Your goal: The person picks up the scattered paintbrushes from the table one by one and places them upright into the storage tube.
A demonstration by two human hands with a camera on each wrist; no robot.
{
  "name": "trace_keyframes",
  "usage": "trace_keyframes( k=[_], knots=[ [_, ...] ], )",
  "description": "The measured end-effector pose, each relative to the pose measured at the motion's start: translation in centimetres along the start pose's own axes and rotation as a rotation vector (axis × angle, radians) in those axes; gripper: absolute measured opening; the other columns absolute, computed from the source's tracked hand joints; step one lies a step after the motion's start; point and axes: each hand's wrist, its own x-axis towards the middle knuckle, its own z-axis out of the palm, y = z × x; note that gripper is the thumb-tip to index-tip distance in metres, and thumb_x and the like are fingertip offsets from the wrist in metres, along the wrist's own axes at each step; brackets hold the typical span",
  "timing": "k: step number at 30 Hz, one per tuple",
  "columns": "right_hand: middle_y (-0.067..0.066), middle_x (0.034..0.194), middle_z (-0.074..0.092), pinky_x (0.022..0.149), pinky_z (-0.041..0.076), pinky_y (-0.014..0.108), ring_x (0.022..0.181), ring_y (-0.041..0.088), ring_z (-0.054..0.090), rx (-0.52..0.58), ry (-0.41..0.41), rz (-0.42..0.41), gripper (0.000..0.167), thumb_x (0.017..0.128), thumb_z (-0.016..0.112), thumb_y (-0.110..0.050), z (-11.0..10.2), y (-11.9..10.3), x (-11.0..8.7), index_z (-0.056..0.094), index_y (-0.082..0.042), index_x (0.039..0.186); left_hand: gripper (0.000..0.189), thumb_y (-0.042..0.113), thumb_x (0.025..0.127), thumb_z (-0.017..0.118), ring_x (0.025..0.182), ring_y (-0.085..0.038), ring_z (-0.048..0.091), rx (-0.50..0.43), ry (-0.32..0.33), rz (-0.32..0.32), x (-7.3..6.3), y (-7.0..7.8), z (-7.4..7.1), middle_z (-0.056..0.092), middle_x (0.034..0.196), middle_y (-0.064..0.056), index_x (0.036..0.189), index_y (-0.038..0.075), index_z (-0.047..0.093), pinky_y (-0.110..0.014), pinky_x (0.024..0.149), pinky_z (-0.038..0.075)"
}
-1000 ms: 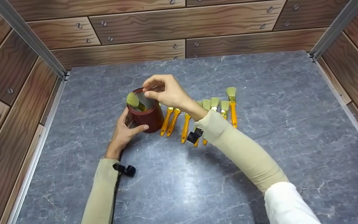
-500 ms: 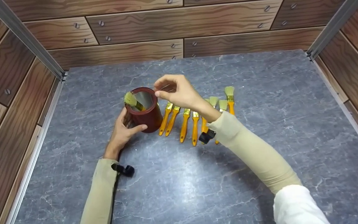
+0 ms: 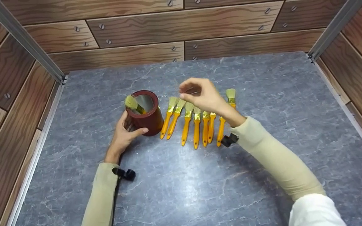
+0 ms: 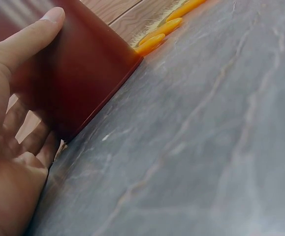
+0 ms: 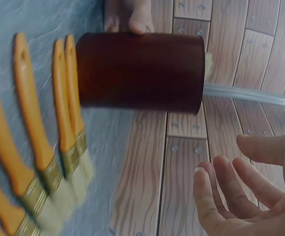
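Note:
A dark red can (image 3: 148, 125) stands upright on the grey marbled surface, left of centre in the head view. One paintbrush (image 3: 131, 102) leans inside it, pale bristles up over the left rim. My left hand (image 3: 122, 135) grips the can's left side; the left wrist view shows its thumb pressed along the red wall (image 4: 78, 64). My right hand (image 3: 206, 98) hovers above a row of paintbrushes, fingers loosely bent and holding nothing, as the right wrist view of the hand (image 5: 245, 189) confirms. Several brushes with orange handles (image 3: 185, 130) lie side by side, bristles away from me, some partly hidden behind that hand.
The rightmost paintbrush (image 3: 230, 94) lies a little farther back than the others. Wood-patterned panels (image 3: 137, 31) enclose the back and sides of the marbled surface (image 3: 174, 182), with metal strips along the corners. The row's left end lies close beside the can.
My right hand has drawn away from the can's rim and travelled right, over the brushes. My left hand stays on the can, and the brush inside keeps its lean.

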Motion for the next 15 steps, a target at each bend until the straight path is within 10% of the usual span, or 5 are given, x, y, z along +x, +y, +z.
trace_keyframes(
  k=[15],
  knots=[
    [0.023, 0.122, 0.074, 0.100, 0.059, 0.040, 0.109, 0.033, 0.072, -0.081, 0.083, 0.145, 0.028, 0.099, 0.075, -0.008, -5.5, 5.8, -2.8, 0.072, 0.004, 0.125, 0.099, -0.004, 0.086, 0.087, 0.149, -0.025, 0.050, -0.005, -0.003, 0.014, 0.0, 0.3, 0.1, 0.053, 0.160, -0.010, 0.167, 0.020, 0.036, -0.032, 0.122, 0.045]
  ],
)
